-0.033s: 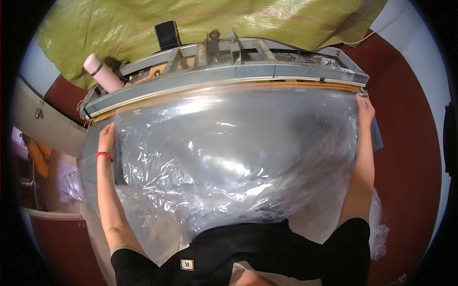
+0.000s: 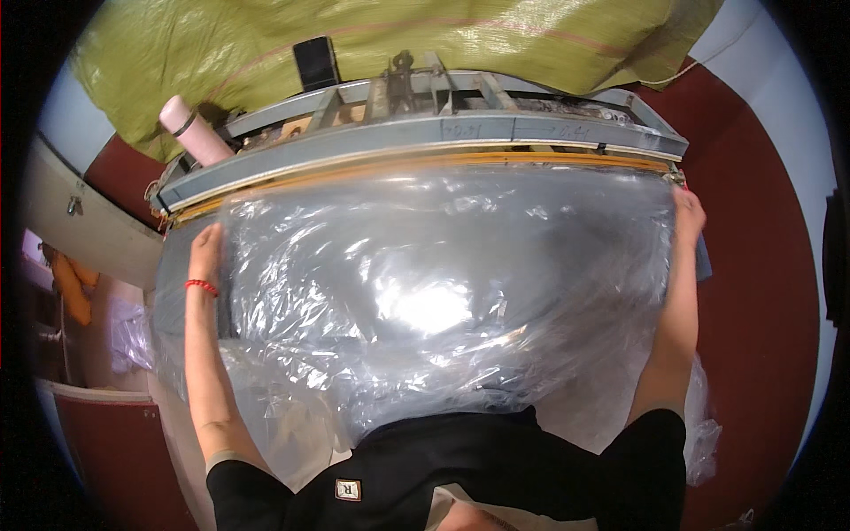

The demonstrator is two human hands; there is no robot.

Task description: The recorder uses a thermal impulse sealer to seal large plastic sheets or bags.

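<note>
A wide sheet of clear plastic film stretches between my two hands over a grey work surface, its creases catching bright glare. At its far left corner, my left hand is closed on the film's edge, a red beaded bracelet on the wrist. My right hand pinches the far right corner, close to the end of a long grey metal bar. The film's near part lies crumpled against my black shirt and hangs over the table's front. Some fingertips are blurred or turned away.
Orange-yellow strips run under the bar across the machine's front. Behind it stand a pink bottle and a dark phone leaning on a yellow-green woven sheet. A pale cabinet door stands at the left.
My right hand has come slightly toward me, away from the bar's end. My left hand has shifted a little. The film's folds and glare have changed.
</note>
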